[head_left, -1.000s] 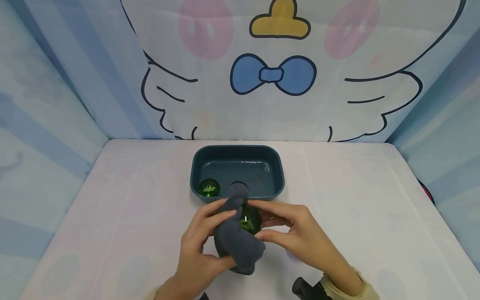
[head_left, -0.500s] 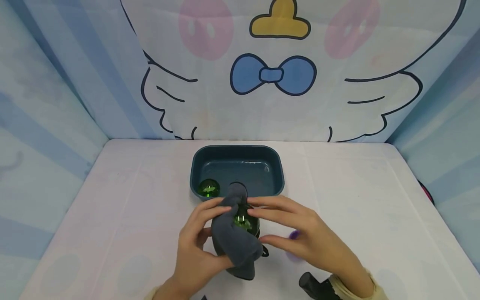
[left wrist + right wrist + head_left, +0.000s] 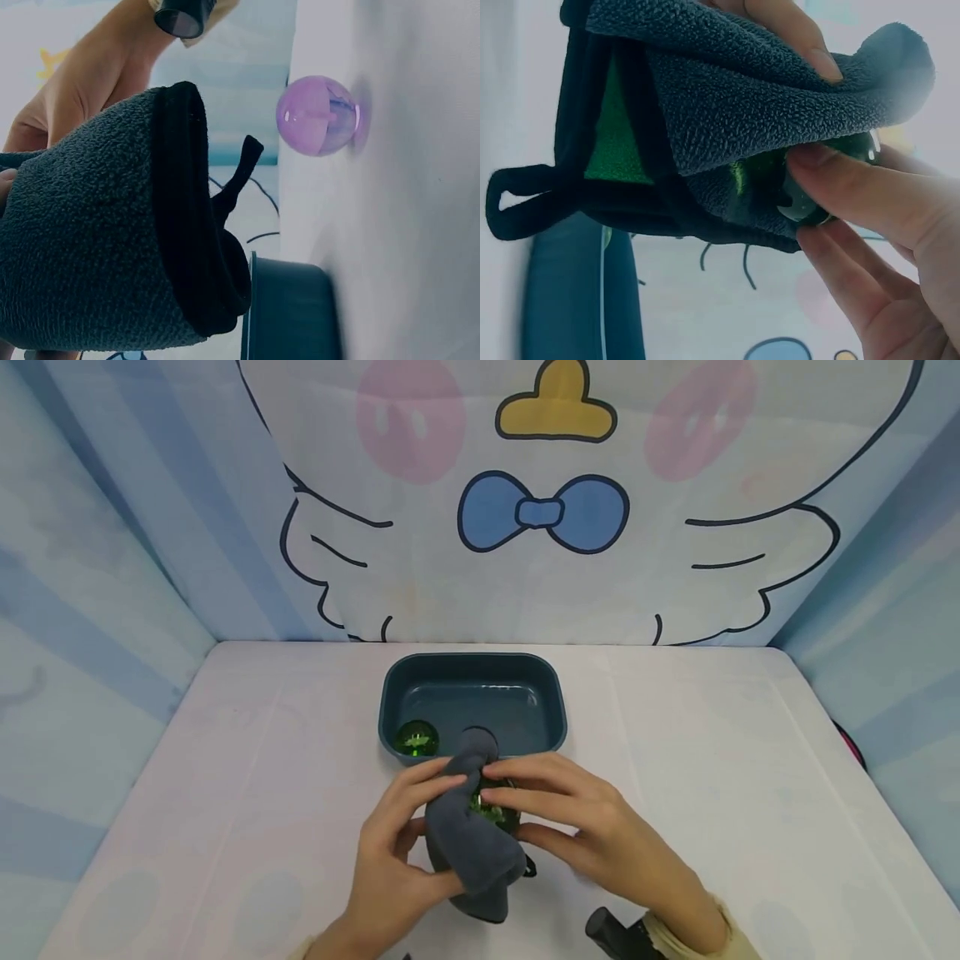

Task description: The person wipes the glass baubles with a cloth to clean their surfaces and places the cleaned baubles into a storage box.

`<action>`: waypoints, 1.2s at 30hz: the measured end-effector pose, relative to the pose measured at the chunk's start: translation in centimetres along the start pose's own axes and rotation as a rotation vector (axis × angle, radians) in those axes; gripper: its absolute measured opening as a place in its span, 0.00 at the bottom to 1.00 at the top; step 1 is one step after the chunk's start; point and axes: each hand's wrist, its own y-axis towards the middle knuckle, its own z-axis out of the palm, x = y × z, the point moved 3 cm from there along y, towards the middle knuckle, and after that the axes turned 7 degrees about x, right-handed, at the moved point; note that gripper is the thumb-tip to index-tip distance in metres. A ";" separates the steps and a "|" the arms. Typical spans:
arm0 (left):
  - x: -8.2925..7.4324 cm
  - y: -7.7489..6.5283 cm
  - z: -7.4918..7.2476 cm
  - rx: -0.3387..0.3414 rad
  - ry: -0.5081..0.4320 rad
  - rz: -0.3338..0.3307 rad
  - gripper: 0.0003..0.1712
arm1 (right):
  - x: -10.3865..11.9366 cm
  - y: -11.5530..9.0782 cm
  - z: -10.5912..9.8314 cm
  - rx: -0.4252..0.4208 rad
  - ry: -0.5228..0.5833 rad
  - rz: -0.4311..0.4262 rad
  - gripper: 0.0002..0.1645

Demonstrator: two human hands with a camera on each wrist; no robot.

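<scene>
In the head view my left hand (image 3: 397, 860) holds a dark grey towel (image 3: 468, 852) draped round a clear green ball (image 3: 491, 815). My right hand (image 3: 600, 822) grips that ball from the right, fingertips over its top and thumb low on its side. The right wrist view shows the thumb (image 3: 855, 187) on the ball under the towel's fold, with fingers beneath. Black trim and a hanging loop (image 3: 521, 199) edge the towel. Most of the ball is hidden by towel and fingers.
Just beyond the hands stands a dark blue-green tray (image 3: 487, 702) with another green ball (image 3: 417, 739) in its near left corner. A clear purple ball (image 3: 319, 116) rests on the white table (image 3: 420, 225). A black cylinder (image 3: 611, 931) sits by the right wrist.
The right hand's fingers loosened from the ball and spread to the right, then came back onto its top. The left hand and towel stayed nearly in place, with the towel turned slightly.
</scene>
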 end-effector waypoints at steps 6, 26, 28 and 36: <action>0.1 -0.2 0.1 -0.013 0.082 0.046 0.41 | -0.8 -0.3 0.4 -0.029 0.188 0.142 0.30; 0.5 -0.1 -0.2 -0.026 -0.022 -0.024 0.43 | -0.1 -0.4 0.0 0.053 0.081 0.200 0.33; 0.5 -0.2 -0.2 -0.023 -0.051 -0.036 0.43 | 0.0 -0.3 0.1 0.062 0.038 0.130 0.29; 0.3 -0.1 -0.2 -0.026 0.025 0.032 0.42 | 0.0 0.0 0.5 -0.019 0.066 0.068 0.29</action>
